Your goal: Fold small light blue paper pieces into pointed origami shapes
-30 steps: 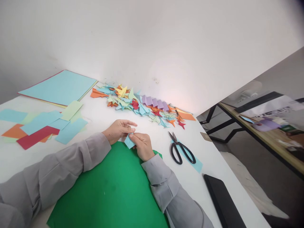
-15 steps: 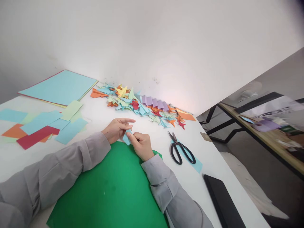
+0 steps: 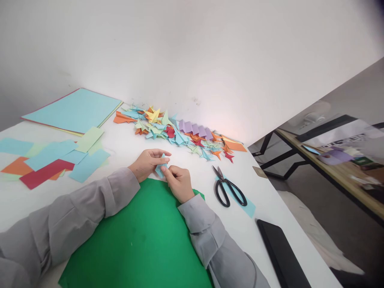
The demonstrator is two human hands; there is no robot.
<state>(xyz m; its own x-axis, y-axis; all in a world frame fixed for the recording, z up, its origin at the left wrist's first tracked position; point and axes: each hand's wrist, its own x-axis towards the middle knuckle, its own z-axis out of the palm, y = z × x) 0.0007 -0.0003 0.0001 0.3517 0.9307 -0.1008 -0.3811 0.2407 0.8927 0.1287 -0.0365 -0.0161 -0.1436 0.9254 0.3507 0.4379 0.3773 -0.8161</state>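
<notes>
Both my hands meet at the far edge of a large green sheet point(image 3: 141, 236) on the white table point(image 3: 198, 176). My left hand point(image 3: 148, 163) and my right hand point(image 3: 179, 183) pinch a small light-blue folded paper piece point(image 3: 161, 168) between their fingertips. Most of the piece is hidden by my fingers. Grey sleeves cover both forearms.
Black scissors point(image 3: 228, 190) lie on a blue paper strip to the right of my hands. A heap of folded coloured paper shapes point(image 3: 180, 134) runs along the wall. Cut coloured rectangles point(image 3: 51, 162) and a stack of large sheets point(image 3: 75, 110) sit at left. A black flat object point(image 3: 280, 252) lies at the table's right edge.
The blue piece has been turned and folded smaller between my fingers; my left fingers have curled in over it. My right hand shifted slightly up and left.
</notes>
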